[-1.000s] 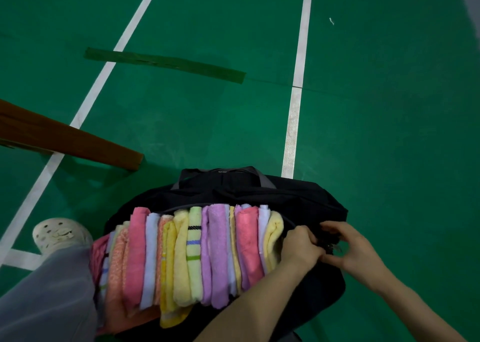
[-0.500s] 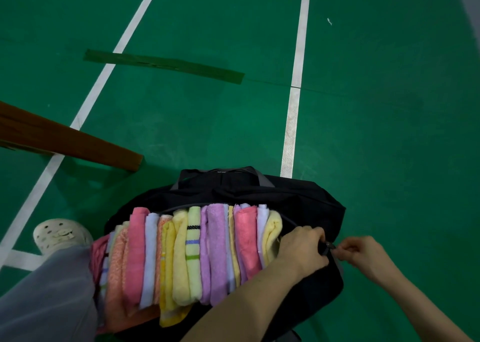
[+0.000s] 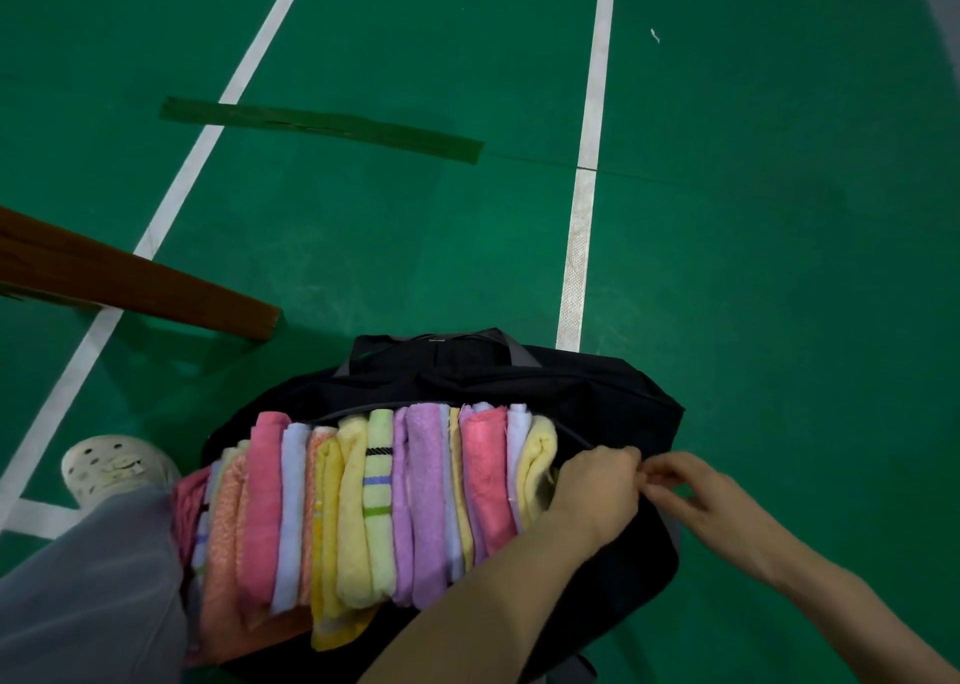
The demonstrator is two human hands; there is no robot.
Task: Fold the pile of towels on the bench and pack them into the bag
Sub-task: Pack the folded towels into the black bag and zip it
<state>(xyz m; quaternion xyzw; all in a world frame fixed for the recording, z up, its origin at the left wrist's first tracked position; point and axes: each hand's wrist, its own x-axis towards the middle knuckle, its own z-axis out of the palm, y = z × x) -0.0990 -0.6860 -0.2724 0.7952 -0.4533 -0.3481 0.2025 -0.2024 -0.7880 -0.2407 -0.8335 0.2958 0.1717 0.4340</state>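
A black duffel bag (image 3: pixel 597 387) lies open on the green floor. Several folded towels (image 3: pixel 363 506) in pink, lilac, yellow, orange and striped green stand in a tight row inside it. My left hand (image 3: pixel 597 486) is closed on the bag's edge at the right end of the opening, just past the last yellow towel. My right hand (image 3: pixel 691 491) is beside it, with its fingertips pinched on something small at the zip's end, touching the left hand's knuckles. The zipper pull itself is hidden by the fingers.
The end of a brown wooden bench (image 3: pixel 156 288) juts in from the left. A white perforated shoe (image 3: pixel 114 467) and a grey trouser leg (image 3: pixel 88 590) sit at the bottom left, against the bag. White court lines (image 3: pixel 582 226) and a dark green tape strip (image 3: pixel 322 127) mark the floor.
My right hand went from resting spread on the bag's end to a pinch, drew slightly right, then came back against my left hand. The left hand, bag and towels stayed put.
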